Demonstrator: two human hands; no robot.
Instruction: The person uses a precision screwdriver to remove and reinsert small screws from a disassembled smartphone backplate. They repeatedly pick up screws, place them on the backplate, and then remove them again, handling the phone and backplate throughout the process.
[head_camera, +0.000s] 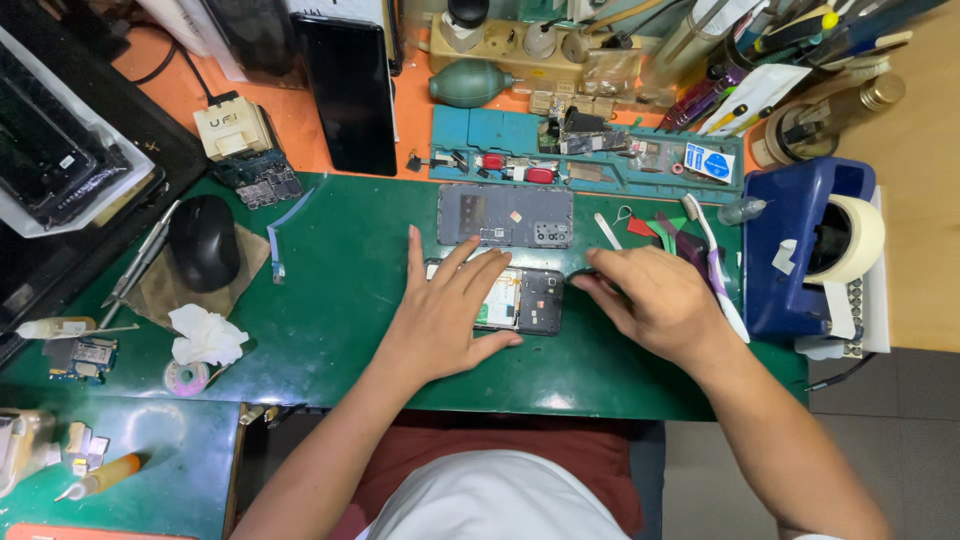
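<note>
The opened phone (520, 298) is pinned flat on the green table (340, 290) under the spread, unclenched left hand (450, 315), while the right hand (650, 300) is curled at its right end, whether pinching anything cannot be told. Exposed boards could likely be cracked or smudged if palm pressure slips. Farther back, the blue tray (590, 150) is seen loaded with small parts, the tape dispenser (810, 250) with a pale roll.

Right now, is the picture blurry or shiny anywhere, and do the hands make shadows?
In the head view, most is sharp: the left hand lies flat on the opened phone, the right hand at its end. The green mat shows soft white glare near its front edge. Shadows under the hands are faint. The edges bend a little, as wide lenses do.
</note>
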